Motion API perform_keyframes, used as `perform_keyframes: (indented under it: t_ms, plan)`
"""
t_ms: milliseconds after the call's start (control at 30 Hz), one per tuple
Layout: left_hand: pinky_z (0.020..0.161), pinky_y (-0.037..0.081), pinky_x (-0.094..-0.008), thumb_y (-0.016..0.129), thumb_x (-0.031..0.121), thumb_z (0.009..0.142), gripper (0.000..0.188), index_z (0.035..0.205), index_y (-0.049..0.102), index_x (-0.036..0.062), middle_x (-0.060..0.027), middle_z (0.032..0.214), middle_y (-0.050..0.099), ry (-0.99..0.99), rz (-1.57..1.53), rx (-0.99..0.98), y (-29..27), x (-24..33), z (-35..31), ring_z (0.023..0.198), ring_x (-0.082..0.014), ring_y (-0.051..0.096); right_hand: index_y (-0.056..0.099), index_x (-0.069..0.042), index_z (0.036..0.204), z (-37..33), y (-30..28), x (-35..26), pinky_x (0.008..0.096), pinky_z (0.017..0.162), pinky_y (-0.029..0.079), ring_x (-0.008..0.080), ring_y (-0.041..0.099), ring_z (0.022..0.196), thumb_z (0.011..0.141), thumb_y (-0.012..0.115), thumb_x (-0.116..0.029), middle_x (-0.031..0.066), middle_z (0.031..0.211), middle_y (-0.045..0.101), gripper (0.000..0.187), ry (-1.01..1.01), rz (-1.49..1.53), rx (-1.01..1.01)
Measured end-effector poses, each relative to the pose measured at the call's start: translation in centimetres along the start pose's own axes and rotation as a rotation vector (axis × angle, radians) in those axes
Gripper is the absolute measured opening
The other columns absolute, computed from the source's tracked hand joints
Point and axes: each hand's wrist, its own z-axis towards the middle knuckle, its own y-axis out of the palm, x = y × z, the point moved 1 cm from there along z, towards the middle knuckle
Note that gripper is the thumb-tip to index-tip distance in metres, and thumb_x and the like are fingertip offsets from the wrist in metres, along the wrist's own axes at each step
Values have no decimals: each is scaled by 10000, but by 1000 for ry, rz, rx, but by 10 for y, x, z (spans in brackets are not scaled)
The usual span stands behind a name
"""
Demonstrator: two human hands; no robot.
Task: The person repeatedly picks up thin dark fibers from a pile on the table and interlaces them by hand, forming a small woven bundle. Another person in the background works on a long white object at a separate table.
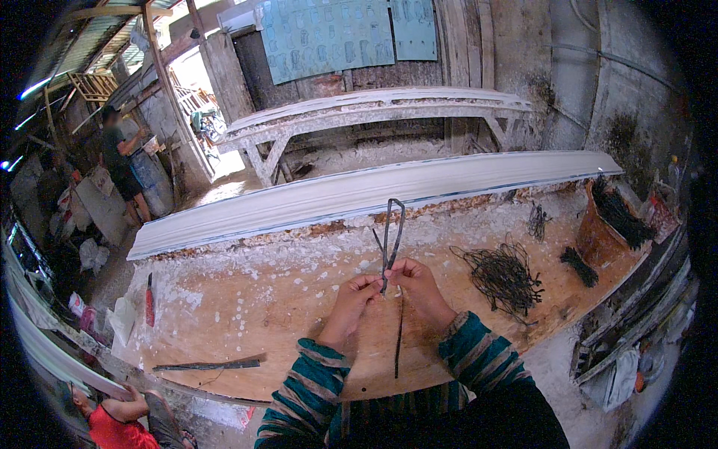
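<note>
Above the wooden tabletop (299, 314), my two hands meet around a thin black strip (402, 221) bent into a tall narrow loop. My left hand (349, 305) pinches it low, where the parts cross. Close beside it, my right hand (420, 287) pinches the same crossing with thumb and finger. A short end sticks up left of the loop, and a long tail hangs down toward the table's near edge. The fingers partly hide the crossing, so I cannot tell whether it is knotted. To the right lies a tangled pile of black looped strips (499, 275).
A small black bundle (578, 267) lies beside a brown container (598, 236) stuffed with black strips. Loose black strips (206, 365) and a red-handled knife (149, 303) lie left. A long white moulding (374, 192) spans the far edge. Two other people work at left.
</note>
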Motion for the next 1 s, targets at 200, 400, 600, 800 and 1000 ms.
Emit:
perform_keyframes:
  t_ms: [200,400,600,800,1000]
  plan:
    - [550,354,-164,581,135,809,153,898,613,14,24,706,562,7,14,-7,0,-3,2,592,-38,454,550,-30,791,2,-3,7,198,657,412,67,527,694,791,579,-34,11,749,584,30,-19,-64,-17]
    - [554,358,-167,579,127,809,131,870,611,16,24,699,555,-3,3,0,2,0,0,592,-42,452,537,-33,781,1,0,6,192,624,407,58,517,680,795,577,-34,1,737,572,43,-76,-169,51]
    - [565,364,-168,577,120,807,133,871,607,7,18,701,554,26,36,-6,3,-1,-2,597,-49,458,515,-37,787,-1,4,4,192,608,407,59,519,666,793,575,-22,3,726,566,62,-105,-112,32]
    - [535,368,-169,588,152,801,116,831,609,42,22,692,570,47,44,-27,1,-3,1,580,-47,479,511,-38,789,-1,3,8,189,598,407,60,520,656,796,572,-22,7,724,565,64,-128,-117,30]
    - [542,369,-169,594,170,803,129,831,612,46,22,703,573,22,46,-18,4,1,-1,595,-45,477,511,-37,789,-1,4,6,186,589,404,59,518,655,789,587,-30,3,719,560,77,-140,-113,35]
